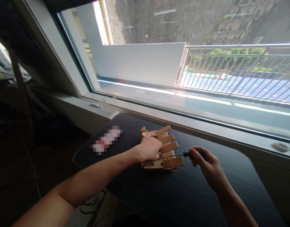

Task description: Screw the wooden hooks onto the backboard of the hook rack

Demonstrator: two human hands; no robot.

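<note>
A light-brown wooden piece [173, 162] with several flat slats sticking out to the right lies on the dark table. Dark round holes or screw heads show on its near slat. My left hand [150, 146] is closed over its left and middle part, fingers curled against the wood; the fingertips are partly hidden. My right hand [205, 159] grips the black handle of a screwdriver [186, 154]. Its thin metal shaft points left, and the tip reaches in between the two nearest slats. Whether the tip touches a screw I cannot tell.
The dark wood-grain table [206, 195] has rounded corners and stands against the window sill [145, 110]. A blurred-out pink and white object [108, 139] lies at its left. A roll of tape [280, 146] rests on the sill at far right. A vent grille [95, 108] is beyond the table's left corner.
</note>
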